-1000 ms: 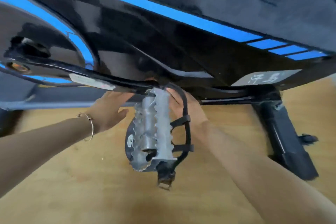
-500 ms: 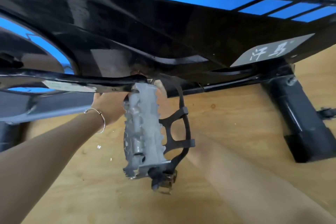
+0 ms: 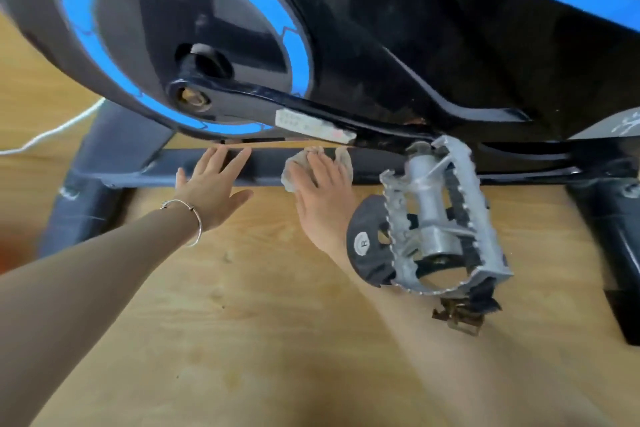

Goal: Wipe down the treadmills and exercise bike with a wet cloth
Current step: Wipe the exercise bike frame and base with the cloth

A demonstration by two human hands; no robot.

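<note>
While left hand (image 3: 211,191) spreads flat, straight-fingered right hand (image 3: 320,199) presses cloth (image 3: 290,174) onto frame (image 3: 265,167).

the right hand (image 3: 322,194) lay with straight fingers on a pale cloth (image 3: 291,173), pressing it against the grey base bar (image 3: 265,170) of the black and blue exercise bike (image 3: 398,28), just under the crank arm (image 3: 277,104). the left hand (image 3: 211,187), a bracelet (image 3: 194,215) at its wrist, rested flat on the same bar beside it. the metal pedal (image 3: 440,218) hung in front of the right forearm, above the wooden floor (image 3: 242,322).
</note>
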